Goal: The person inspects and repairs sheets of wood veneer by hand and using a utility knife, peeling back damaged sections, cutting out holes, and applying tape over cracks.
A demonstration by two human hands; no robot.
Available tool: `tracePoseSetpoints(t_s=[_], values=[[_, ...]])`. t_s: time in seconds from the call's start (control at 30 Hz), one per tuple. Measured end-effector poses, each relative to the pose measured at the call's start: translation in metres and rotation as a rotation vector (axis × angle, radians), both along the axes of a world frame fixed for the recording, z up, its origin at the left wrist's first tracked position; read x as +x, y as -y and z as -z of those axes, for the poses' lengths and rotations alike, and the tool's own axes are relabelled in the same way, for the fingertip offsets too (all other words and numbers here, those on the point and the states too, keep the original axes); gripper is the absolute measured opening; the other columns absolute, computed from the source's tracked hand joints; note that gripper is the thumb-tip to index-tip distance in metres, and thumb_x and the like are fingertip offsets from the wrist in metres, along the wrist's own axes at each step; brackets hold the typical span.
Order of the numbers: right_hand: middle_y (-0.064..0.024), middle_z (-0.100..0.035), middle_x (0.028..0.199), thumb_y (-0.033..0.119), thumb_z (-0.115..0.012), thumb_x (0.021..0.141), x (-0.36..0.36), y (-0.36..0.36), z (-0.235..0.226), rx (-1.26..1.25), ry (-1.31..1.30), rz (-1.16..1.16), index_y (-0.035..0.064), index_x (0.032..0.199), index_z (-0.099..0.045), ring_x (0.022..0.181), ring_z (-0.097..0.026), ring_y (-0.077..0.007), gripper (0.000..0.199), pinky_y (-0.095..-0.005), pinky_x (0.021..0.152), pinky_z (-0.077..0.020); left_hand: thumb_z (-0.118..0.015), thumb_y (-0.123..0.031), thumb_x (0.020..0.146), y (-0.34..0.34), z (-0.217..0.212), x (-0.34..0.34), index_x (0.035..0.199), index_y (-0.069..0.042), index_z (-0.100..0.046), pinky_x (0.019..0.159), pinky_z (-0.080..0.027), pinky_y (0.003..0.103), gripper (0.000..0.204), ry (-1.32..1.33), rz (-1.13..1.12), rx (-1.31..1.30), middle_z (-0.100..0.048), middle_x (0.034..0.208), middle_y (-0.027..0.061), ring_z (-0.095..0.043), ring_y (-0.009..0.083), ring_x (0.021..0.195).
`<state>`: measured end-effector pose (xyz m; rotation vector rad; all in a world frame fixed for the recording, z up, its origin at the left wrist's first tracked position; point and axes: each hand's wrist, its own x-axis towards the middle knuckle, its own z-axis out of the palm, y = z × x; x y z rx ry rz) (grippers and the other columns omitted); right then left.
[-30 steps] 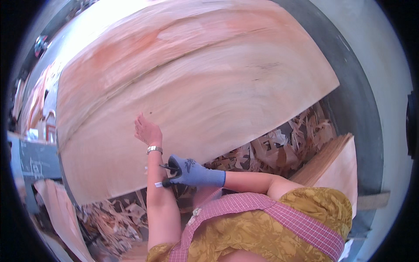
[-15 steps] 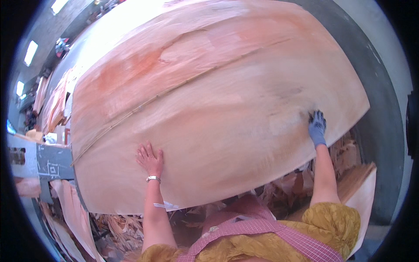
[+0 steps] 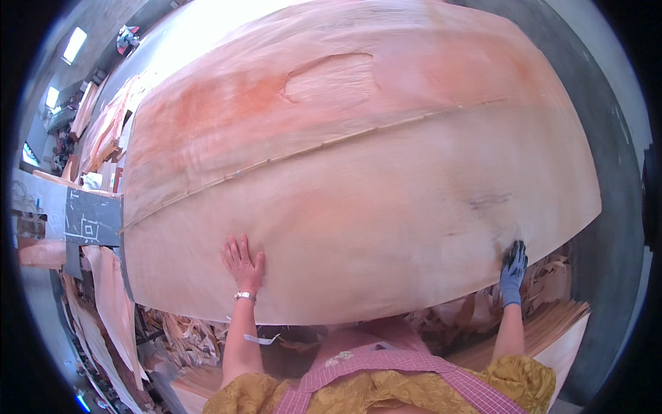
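A large, pale wood veneer sheet (image 3: 386,228) lies across the work surface, with a pinkish-orange one (image 3: 227,103) beyond it. Along their boundary runs a thin, knotted, stick-like strip (image 3: 303,148), slanting up to the right. My bare left hand (image 3: 244,265) rests flat on the pale sheet toward its near left, fingers spread. On my left wrist are a metal watch (image 3: 245,296) and, lower on the forearm, a white strip. My right hand (image 3: 513,272), in a blue-grey glove with dark fingertips, lies stretched out on the sheet by its near right edge.
Torn veneer scraps (image 3: 186,331) are heaped below the near edge. More stacked sheets (image 3: 545,331) lie at lower right. A grey metal frame piece (image 3: 93,217) and hanging veneer (image 3: 114,303) stand at left. A ragged oval patch (image 3: 331,76) marks the far sheet.
My right hand has come nearer to me, to the sheet's near right edge. My left hand stays flat on the sheet. The view has shifted, and more of the far patch shows.
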<state>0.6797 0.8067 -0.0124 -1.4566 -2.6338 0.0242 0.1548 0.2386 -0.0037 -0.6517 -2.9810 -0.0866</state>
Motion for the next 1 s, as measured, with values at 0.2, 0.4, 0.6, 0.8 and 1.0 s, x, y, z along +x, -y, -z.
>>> tracePoseSetpoints(t_s=[0.2, 0.4, 0.6, 0.8, 1.0], values=[[-0.0157, -0.043, 0.15, 0.026, -0.043, 0.103, 0.08, 0.025, -0.002, -0.082, -0.04, 0.113, 0.0041, 0.144, -0.045, 0.139, -0.04, -0.0324, 0.047, -0.0448, 0.116, -0.027, -0.055, -0.05, 0.09, 0.021, -0.017, 0.08, 0.152, -0.019, -0.034, 0.118, -0.009, 0.057, 0.073, 0.074, -0.014, 0.033, -0.026, 0.159, 0.0138, -0.019, 0.036, 0.148], [-0.0183, -0.044, 0.149, 0.028, -0.045, 0.102, -0.078, -0.066, -0.024, 0.194, 0.064, -0.049, 0.0018, 0.14, -0.048, 0.141, -0.037, -0.0324, 0.046, -0.047, 0.118, -0.0227, -0.055, -0.052, 0.09, -0.021, -0.025, 0.006, 0.152, -0.013, -0.031, 0.118, -0.013, 0.055, 0.077, 0.008, -0.048, 0.094, -0.031, 0.156, 0.014, -0.023, 0.0341, 0.147], [-0.0139, -0.038, 0.153, 0.029, -0.045, 0.101, -0.152, -0.112, -0.017, 0.017, 0.132, -0.184, 0.0092, 0.146, -0.042, 0.143, -0.034, -0.0286, 0.05, -0.0479, 0.117, -0.022, -0.056, -0.054, 0.088, -0.053, 0.001, -0.03, 0.155, -0.02, -0.026, 0.118, -0.01, 0.057, 0.081, 0.055, -0.149, 0.049, -0.021, 0.162, 0.0109, -0.017, 0.0334, 0.149], [-0.0114, -0.037, 0.155, 0.026, -0.044, 0.1, -0.1, -0.091, -0.019, 0.008, 0.177, -0.183, 0.0115, 0.15, -0.037, 0.144, -0.032, -0.0258, 0.052, -0.0469, 0.119, -0.0198, -0.054, -0.056, 0.088, -0.038, 0.004, -0.008, 0.156, -0.018, -0.025, 0.118, -0.008, 0.058, 0.083, 0.029, -0.089, 0.021, -0.018, 0.163, 0.0122, -0.015, 0.0346, 0.149], [-0.0117, -0.037, 0.155, 0.03, -0.041, 0.101, -0.015, -0.094, -0.026, -0.02, 0.132, -0.182, 0.0109, 0.149, -0.039, 0.144, -0.033, -0.0273, 0.051, -0.0461, 0.118, -0.021, -0.051, -0.059, 0.09, -0.052, -0.012, 0.085, 0.156, -0.014, -0.023, 0.118, -0.008, 0.058, 0.085, 0.049, -0.058, 0.033, -0.019, 0.162, 0.016, -0.015, 0.0368, 0.149]])
